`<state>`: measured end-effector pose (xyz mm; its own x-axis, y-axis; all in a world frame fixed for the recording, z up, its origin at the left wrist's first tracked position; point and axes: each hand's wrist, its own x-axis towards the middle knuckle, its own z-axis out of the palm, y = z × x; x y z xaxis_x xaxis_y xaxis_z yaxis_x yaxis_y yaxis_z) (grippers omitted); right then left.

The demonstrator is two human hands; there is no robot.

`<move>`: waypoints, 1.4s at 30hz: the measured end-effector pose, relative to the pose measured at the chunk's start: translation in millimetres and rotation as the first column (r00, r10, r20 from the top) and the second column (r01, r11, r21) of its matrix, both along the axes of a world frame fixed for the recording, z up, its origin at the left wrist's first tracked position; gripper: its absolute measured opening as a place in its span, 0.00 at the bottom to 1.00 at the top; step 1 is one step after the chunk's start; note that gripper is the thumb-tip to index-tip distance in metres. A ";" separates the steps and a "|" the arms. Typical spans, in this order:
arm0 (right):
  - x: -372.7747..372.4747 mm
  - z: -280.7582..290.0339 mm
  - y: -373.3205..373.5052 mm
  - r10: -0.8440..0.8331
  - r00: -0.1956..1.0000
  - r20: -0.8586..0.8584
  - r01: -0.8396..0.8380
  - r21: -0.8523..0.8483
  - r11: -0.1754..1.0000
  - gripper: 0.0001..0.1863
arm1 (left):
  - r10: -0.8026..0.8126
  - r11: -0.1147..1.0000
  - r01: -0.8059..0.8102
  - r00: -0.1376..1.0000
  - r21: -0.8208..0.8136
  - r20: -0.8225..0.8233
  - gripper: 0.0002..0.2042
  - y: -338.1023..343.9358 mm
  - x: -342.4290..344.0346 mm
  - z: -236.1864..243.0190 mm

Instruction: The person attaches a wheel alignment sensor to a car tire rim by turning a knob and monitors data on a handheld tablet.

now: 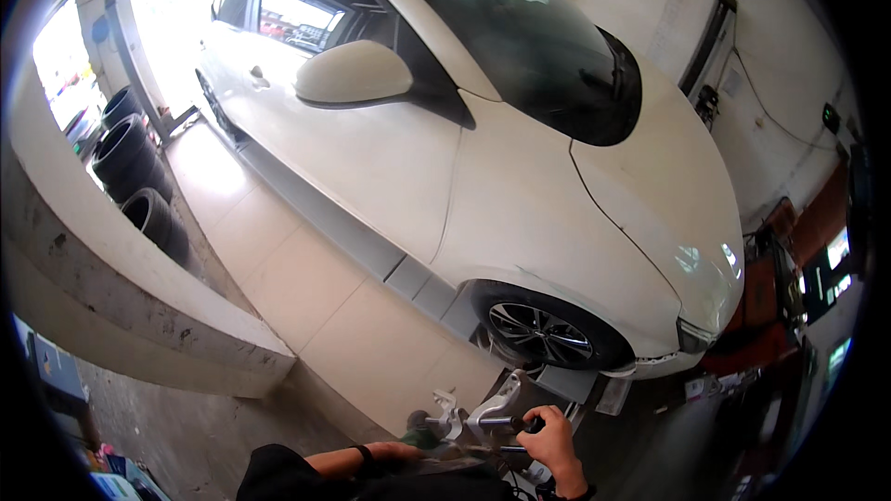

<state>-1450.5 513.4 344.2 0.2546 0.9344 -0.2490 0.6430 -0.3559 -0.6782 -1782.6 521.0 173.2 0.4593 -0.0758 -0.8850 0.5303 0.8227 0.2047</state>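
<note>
My right hand (548,436) is closed round a black handle (533,425) on the end of a silver bar of a metal clamp assembly (497,408) at the bottom centre. My left hand (394,453) is low and left of it, beside the assembly and a dark green object (418,431); its fingers are too hidden to make out what, if anything, they hold. Just beyond the clamp, the front wheel (543,332) of a white car (501,204) rests on a grey platform (432,288).
Stacked tyres (130,158) stand at the left by an open doorway, behind a low curved concrete ledge (139,288). Pale floor tiles (325,315) run beside the car. A wall (780,83) with a cable and dark red equipment (761,288) are at the right.
</note>
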 end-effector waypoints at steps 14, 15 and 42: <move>12.5 -5.5 -39.3 -0.108 0.994 -0.026 0.107 -0.013 0.994 0.16 | -0.117 0.993 0.117 0.992 0.001 0.050 0.25 -22.7 -9.0 -97.1; 14.1 -6.3 -43.2 -0.117 0.993 -0.026 0.117 -0.015 0.993 0.16 | -0.142 0.990 0.142 0.989 0.000 0.040 0.24 -22.1 -6.1 -98.5; 28.7 -28.8 -80.1 -0.212 0.975 0.066 0.220 -0.177 0.959 0.25 | -0.371 0.928 0.372 0.928 0.015 -0.046 0.15 7.8 19.4 -66.5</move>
